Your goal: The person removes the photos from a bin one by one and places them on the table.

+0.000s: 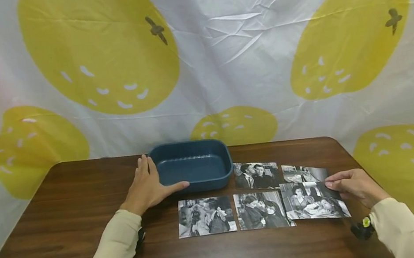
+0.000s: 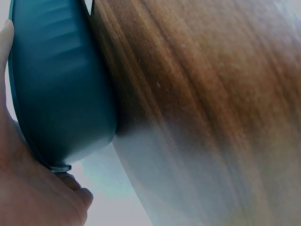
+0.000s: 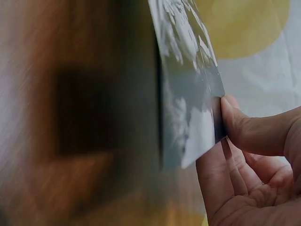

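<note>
My left hand (image 1: pixel 146 188) rests on the left corner of a dark blue rectangular basin (image 1: pixel 203 185), thumb along its front rim and fingers stretched up its left side. The left wrist view shows the hand against the basin's rim (image 2: pixel 21 136). With thumb and fingers, my right hand (image 1: pixel 358 189) pinches the right edge of a black-and-white photo print (image 1: pixel 314 202). This print is raised over the table and tilted, its glossy face (image 3: pixel 188 94) catching light in the right wrist view. It overlaps a photo (image 1: pixel 305 173) behind it and the edge of one (image 1: pixel 262 210) to its left.
Another photo print (image 1: pixel 256 175) lies beside the basin's right end, and one more (image 1: pixel 206 216) in front of it. All are on a brown wooden table (image 1: pixel 67 239). Behind the table's far edge hangs a white curtain (image 1: pixel 234 67) printed with yellow fruit.
</note>
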A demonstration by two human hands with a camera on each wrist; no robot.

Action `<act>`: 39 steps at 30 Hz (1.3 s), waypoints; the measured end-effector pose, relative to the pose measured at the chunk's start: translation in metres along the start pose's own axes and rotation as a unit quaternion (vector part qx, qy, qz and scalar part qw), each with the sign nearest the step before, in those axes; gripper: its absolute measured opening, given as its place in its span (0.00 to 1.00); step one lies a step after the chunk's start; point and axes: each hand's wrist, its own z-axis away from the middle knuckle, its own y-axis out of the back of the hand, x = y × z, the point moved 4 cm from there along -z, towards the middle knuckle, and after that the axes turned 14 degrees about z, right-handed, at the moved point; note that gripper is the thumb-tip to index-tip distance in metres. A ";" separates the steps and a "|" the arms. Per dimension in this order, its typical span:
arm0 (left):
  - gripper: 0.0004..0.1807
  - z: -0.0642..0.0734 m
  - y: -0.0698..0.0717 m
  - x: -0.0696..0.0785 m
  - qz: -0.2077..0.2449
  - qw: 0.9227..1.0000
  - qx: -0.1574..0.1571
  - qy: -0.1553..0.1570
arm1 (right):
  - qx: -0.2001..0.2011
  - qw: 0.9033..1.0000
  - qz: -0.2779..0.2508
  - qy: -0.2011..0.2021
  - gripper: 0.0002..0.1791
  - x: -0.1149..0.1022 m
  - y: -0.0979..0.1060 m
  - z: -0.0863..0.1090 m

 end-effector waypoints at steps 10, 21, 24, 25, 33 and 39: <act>0.79 0.000 0.000 -0.003 -0.004 1.000 -0.002 0.002 | -0.002 1.000 0.002 -0.030 0.18 0.027 -0.010 0.006; 0.79 0.001 0.000 -0.002 -0.001 1.000 -0.002 0.006 | 0.017 0.999 0.025 -0.023 0.16 0.025 -0.008 0.005; 0.79 0.000 0.000 -0.002 -0.002 1.000 -0.003 0.006 | 0.022 0.999 0.025 -0.024 0.16 0.025 -0.007 0.006; 0.79 0.000 0.000 -0.002 -0.002 1.000 -0.003 0.006 | 0.024 0.999 0.026 -0.023 0.17 0.025 -0.007 0.005; 0.79 0.000 0.001 -0.001 0.002 1.000 -0.003 0.006 | 0.037 0.999 0.024 -0.015 0.16 0.024 -0.006 0.004; 0.79 0.002 0.002 -0.001 0.007 1.000 -0.003 0.006 | 0.052 0.998 0.040 -0.015 0.17 0.023 -0.005 0.005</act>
